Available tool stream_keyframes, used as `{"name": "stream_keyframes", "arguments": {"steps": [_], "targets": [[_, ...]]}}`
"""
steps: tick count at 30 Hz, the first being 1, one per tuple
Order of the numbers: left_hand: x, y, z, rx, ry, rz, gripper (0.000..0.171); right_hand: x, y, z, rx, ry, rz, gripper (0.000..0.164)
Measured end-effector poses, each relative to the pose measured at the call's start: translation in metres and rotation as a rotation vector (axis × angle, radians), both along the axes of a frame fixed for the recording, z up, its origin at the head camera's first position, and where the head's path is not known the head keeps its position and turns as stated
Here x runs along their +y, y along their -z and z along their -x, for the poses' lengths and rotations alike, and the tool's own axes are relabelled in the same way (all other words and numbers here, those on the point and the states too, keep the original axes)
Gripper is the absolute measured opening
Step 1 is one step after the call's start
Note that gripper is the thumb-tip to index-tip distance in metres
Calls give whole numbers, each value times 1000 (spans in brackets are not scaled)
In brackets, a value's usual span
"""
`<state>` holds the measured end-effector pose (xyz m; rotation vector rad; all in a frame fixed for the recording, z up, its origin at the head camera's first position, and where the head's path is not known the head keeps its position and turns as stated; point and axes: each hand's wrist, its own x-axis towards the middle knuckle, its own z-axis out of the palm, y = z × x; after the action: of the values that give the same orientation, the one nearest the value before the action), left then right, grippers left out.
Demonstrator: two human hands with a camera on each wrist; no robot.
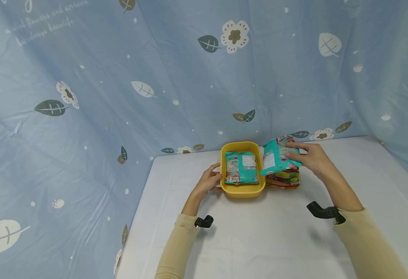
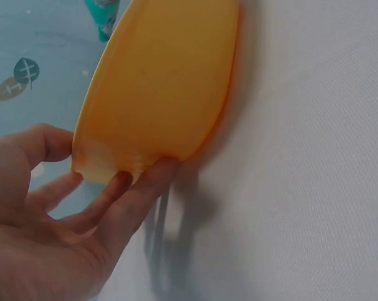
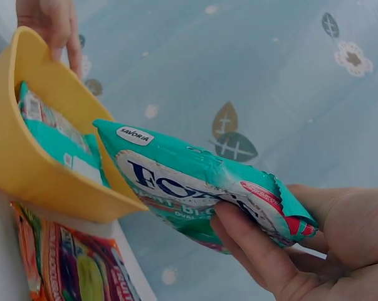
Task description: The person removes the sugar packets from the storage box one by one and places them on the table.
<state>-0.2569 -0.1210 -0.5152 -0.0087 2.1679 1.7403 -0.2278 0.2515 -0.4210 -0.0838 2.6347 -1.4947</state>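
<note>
A yellow plastic bin (image 1: 243, 192) stands on the table with a teal candy bag (image 1: 249, 176) lying inside it. My left hand (image 1: 209, 179) holds the bin from its left side. In the left wrist view the thumb (image 2: 49, 143) meets the rim and other fingertips touch the outer wall. My right hand (image 1: 312, 158) pinches another teal candy bag (image 3: 176, 179), marked FOX'S, by its right end. That bag is raised and tilted just right of the bin. Below it lies a colourful fruit candy bag (image 1: 283, 181), partly covered from above.
A white cloth (image 1: 266, 240) covers the table. Behind and to the left hangs a blue curtain (image 1: 190, 77) with leaf and flower prints, close to the bin's far side. A black wrist camera (image 1: 326, 212) sits on the right forearm, another (image 1: 204, 221) on the left.
</note>
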Motion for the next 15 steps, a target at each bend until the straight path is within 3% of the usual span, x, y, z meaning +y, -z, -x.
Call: {"name": "stream_keyframes", "arguments": {"steps": [15], "targets": [[0,1,1,-9,-8,12,55,23,7,-4,12,27,17,71]]}}
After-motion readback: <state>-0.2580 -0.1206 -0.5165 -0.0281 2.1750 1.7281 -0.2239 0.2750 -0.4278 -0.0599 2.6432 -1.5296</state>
